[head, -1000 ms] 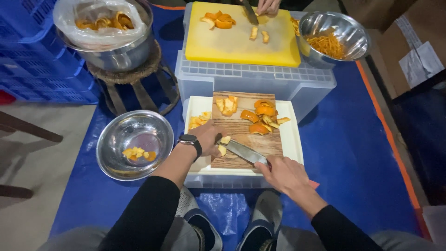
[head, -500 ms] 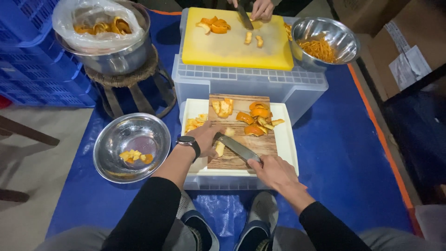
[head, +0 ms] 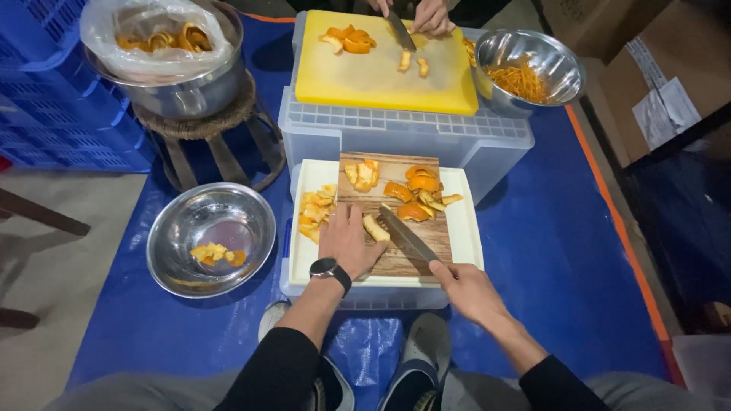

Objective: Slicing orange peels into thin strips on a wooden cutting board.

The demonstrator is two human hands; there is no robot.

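Observation:
My left hand (head: 345, 241), with a black watch on the wrist, presses a pale strip of orange peel (head: 375, 227) onto the wooden cutting board (head: 396, 260). My right hand (head: 463, 288) grips a knife (head: 406, 232) whose blade lies slanted right beside that strip. More orange peel pieces (head: 417, 195) lie at the far end of the board. A pile of cut peel (head: 314, 210) sits on the white lid (head: 470, 237) left of the board.
A steel bowl (head: 211, 238) with a few peel bits stands at my left. Across from me another person's hands (head: 430, 15) cut peel on a yellow board (head: 378, 80), next to a bowl of shredded peel (head: 533, 70). A bag-lined pot (head: 169, 57) sits far left.
My left hand has settled flat on the peel strip and the knife blade has shifted closer to it. The other person's hands have come further into view.

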